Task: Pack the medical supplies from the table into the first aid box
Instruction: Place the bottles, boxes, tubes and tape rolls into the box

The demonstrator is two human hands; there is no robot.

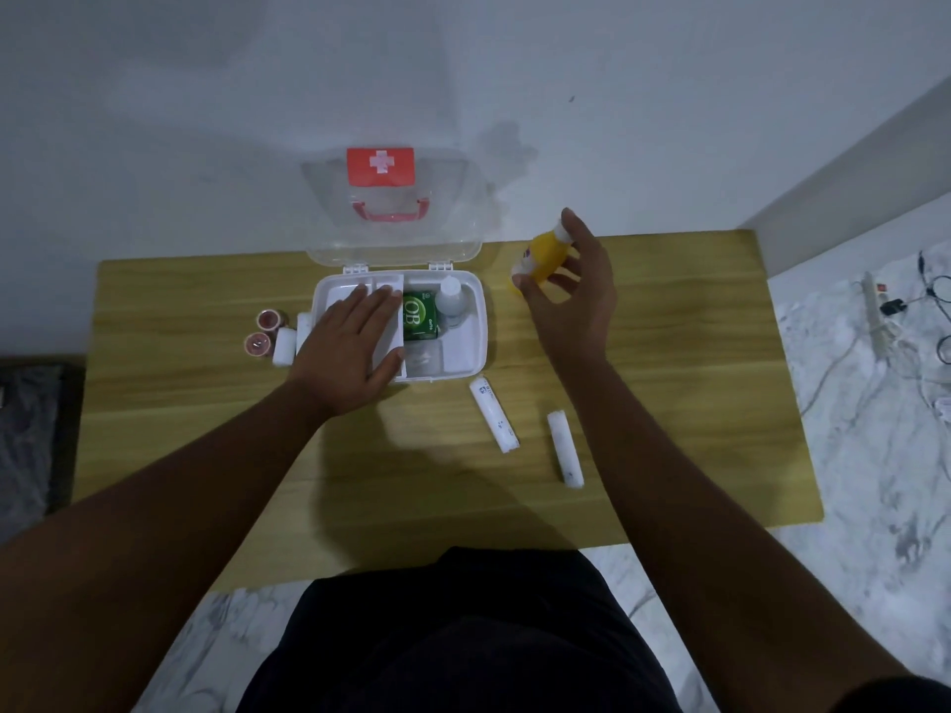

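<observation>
The white first aid box [476,326] stands open on the wooden table [206,403], its clear lid with a red cross label [381,167] leaning back against the wall. Inside lie a green carton [419,316] and a clear bottle [452,298]. My left hand [350,347] rests flat, fingers straight, on the white inner tray [391,347] at the box's left side. My right hand [571,290] holds a yellow bottle [540,254] with a white cap, lifted to the right of the box.
Two white bandage rolls [494,414] [565,449] lie in front of the box. Left of the box sit two red tape rolls [263,331] and more white rolls [284,346]. Cables and a power strip [875,321] lie on the marble floor at right.
</observation>
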